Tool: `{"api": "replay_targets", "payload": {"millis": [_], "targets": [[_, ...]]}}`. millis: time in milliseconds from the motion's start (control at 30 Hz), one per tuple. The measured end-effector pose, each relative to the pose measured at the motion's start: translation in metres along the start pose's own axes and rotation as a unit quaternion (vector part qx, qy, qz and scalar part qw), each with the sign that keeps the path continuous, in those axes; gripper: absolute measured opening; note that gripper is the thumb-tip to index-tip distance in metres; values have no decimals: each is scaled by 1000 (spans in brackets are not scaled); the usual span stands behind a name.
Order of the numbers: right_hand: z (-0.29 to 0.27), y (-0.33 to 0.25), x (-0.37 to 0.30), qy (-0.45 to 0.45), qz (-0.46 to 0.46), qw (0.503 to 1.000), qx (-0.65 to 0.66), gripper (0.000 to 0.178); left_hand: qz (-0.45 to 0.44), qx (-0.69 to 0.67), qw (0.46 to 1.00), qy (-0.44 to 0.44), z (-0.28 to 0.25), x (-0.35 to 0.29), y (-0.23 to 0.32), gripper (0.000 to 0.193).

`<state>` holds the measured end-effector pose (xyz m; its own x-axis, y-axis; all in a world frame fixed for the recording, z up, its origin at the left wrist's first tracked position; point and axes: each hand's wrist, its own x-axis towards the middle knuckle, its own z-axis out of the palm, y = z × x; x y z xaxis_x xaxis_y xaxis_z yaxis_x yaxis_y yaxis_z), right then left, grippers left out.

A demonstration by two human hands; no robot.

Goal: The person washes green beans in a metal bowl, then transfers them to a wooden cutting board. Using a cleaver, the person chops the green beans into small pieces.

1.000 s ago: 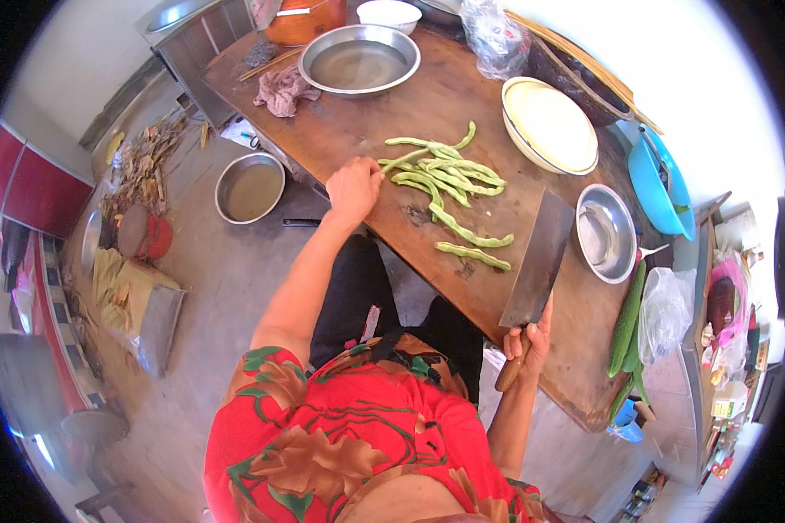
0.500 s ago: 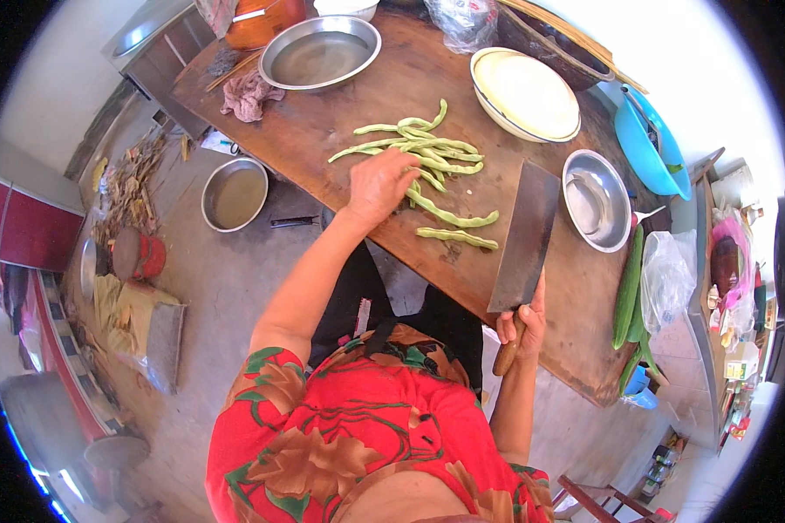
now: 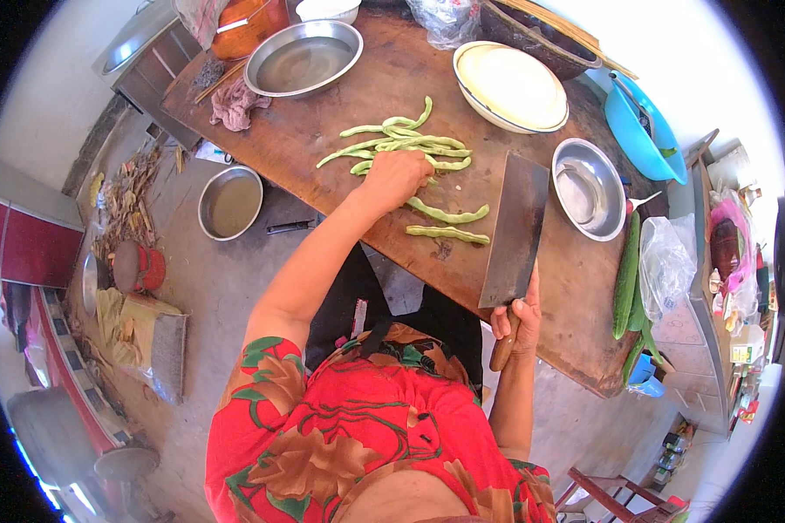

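A loose pile of long green beans (image 3: pixel 401 135) lies on the wooden table. My left hand (image 3: pixel 394 180) is over the near side of the pile, its fingers curled down and closed on a bean; the hand itself hides most of that bean. Two single beans lie apart, nearer the table's front edge: one curved bean (image 3: pixel 449 212) and one straighter bean (image 3: pixel 447 234). My right hand (image 3: pixel 522 324) grips the wooden handle of a cleaver (image 3: pixel 516 231). Its broad dark blade points away from me, over the table to the right of the beans.
On the wooden table (image 3: pixel 576 327) stand a metal basin of water (image 3: pixel 310 65), a covered enamel bowl (image 3: pixel 510 85) and a metal bowl (image 3: pixel 588 190). Cucumbers (image 3: pixel 625 275) and a plastic bag (image 3: pixel 667 261) lie along the right edge. A pan of water (image 3: pixel 230 203) is lower, left of the table.
My left hand has moved slightly right over the bean pile, covering more of the beans. The cleaver stays in my right hand in much the same pose. The whole view has shifted a little.
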<state>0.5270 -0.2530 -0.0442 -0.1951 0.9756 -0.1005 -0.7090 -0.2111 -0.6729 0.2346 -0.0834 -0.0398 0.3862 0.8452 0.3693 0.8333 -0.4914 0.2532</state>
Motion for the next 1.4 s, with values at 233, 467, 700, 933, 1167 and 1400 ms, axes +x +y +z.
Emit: {"api": "replay_targets", "payload": {"millis": [233,467,700,933,1167,1400], "targets": [[5,-3,0,7,17,1000,-17,94,-73,-257,942,202,-42,-18,19,24],[9,1,1,7,5,999,-43,90,-86,-395,863,304,-72,-34,21,20],[4,2,1,-3,-5,999,-53,89,-83,-511,769,373,-97,-47,22,13],[-3,4,0,9,-7,998,-57,91,-67,-542,722,425,-131,-68,40,13],[-7,4,-2,4,-10,997,-78,88,-108,-541,687,473,-146,-86,52,18],[-7,4,-1,-3,-14,997,-74,89,-164,-510,734,417,-145,-95,55,15]]}}
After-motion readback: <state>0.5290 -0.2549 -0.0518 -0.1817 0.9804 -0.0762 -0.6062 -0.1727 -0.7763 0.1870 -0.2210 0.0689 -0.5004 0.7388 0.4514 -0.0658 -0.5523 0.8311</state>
